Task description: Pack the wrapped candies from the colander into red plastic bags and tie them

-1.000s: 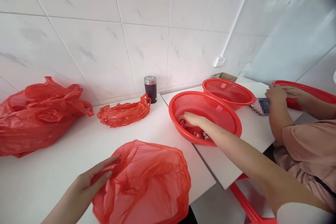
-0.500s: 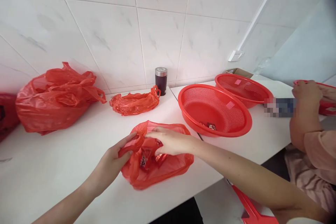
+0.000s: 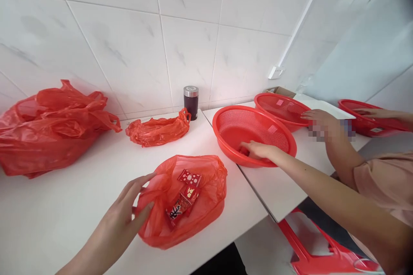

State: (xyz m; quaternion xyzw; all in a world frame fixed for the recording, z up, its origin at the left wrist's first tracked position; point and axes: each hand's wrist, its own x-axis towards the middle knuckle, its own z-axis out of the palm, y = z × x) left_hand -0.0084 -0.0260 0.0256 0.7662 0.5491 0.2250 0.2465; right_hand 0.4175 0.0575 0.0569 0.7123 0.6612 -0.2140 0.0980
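An open red plastic bag (image 3: pixel 206 206) lies on the white table in front of me, with several small red snack packets (image 3: pixel 190 193) inside. At the bag's left rim is my left hand (image 3: pixel 127 206), its thumb and fingers apart, touching the film loosely. My right hand (image 3: pixel 254 149) reaches into the nearest red mesh basket (image 3: pixel 222 131). Its fingers are closed round a small dark red packet at the bottom, mostly hidden by the hand.
Behind lie a crumpled red bag (image 3: pixel 158 132) and a dark tumbler (image 3: pixel 191 105). A full red bag (image 3: pixel 54 133) stands left. On the right, another person's hands are near two more red baskets (image 3: pixel 280 109). A red stool (image 3: pixel 306 253) is below.
My right hand has left the bag and moved right into the basket. My left hand's grip on the bag rim has loosened. The other person's hands have moved apart, and the view has shifted right.
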